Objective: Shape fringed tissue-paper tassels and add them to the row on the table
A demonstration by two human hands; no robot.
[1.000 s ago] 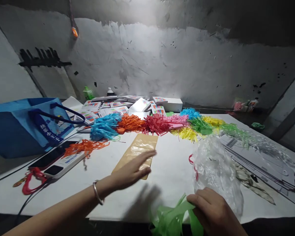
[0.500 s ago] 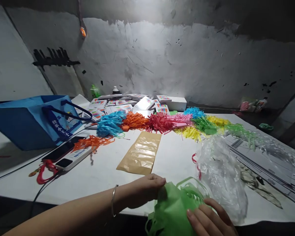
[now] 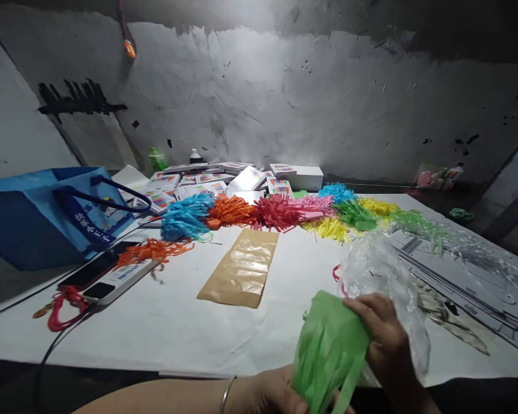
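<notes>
A green tissue-paper tassel, its strips hanging down, is between my two hands over the front edge of the table. At its upper right edge, my right hand is closed on the paper. My left hand, with a silver bangle at the wrist, is closed around the lower strips; part of it lies behind the paper and beyond the bottom of the view. A brown paper sheet with shiny tape lies flat beyond my hands. Just behind my right hand sits a crumpled clear plastic bag.
Bunched tassels in blue, orange, red and other colours form a row across the table. Small printed boxes are piled behind. On the left are a blue tote bag, phones and a cable.
The green tassel has been turned so its smooth band is on top and strips point down. My right hand rose to its top; my left hand dropped lower. The view shifted slightly.
</notes>
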